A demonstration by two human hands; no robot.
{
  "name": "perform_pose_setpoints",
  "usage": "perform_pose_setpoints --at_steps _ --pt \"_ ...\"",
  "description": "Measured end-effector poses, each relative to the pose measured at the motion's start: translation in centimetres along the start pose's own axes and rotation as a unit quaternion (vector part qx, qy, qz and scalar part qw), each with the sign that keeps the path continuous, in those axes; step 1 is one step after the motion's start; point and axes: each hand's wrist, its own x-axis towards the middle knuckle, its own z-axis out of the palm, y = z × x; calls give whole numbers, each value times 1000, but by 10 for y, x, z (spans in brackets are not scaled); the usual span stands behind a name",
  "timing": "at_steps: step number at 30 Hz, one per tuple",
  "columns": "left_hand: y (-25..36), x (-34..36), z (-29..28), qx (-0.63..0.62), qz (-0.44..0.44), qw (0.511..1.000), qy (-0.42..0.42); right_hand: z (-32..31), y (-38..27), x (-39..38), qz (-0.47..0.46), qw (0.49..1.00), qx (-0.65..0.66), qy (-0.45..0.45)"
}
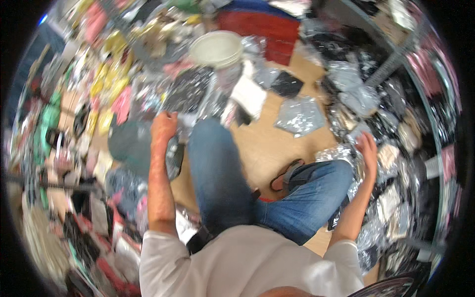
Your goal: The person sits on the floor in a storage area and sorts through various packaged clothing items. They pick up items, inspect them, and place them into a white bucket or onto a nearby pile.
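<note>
Clear plastic packets (148,99) lie heaped on the floor at the left, crowding up to the person's bent knee. The left hand (163,126) is closed at the edge of that heap, seemingly pinching one packet, though blur hides the grip. A white bucket (217,48) stands beyond. Bare wooden floor (257,143) stays open only between the legs and ahead. The right hand (368,148), fingers loosely curled, rests on silver bags (346,158) beside a metal shelf (396,59).

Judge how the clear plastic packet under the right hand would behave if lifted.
The plastic packet looks thin and crinkled, so probably floppy and light. Its glossy film may be slippery under the right hand.
</note>
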Motion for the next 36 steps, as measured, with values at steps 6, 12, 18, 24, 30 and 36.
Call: perform_pose_setpoints --at_steps 6,12,18,24,30,36 --pt "204 -3 -30 -108 197 974 1 104 -92 58 -155 959 -134 -195" --pt "318 -1 65 -74 371 911 -162 180 -28 74 -83 915 -277 -283" --pt "305 -2 178 80 456 805 -370 201 63 42 -40 749 -448 -486" --pt "310 -16 194 -37 514 777 -360 209 73 37 -61 792 -417 -442" --pt "310 -9 172 -13 492 789 -367 216 58 53 -17 841 -327 -430" --pt "301 8 174 -11 466 816 -342 243 164 108 4 758 -603 -249"
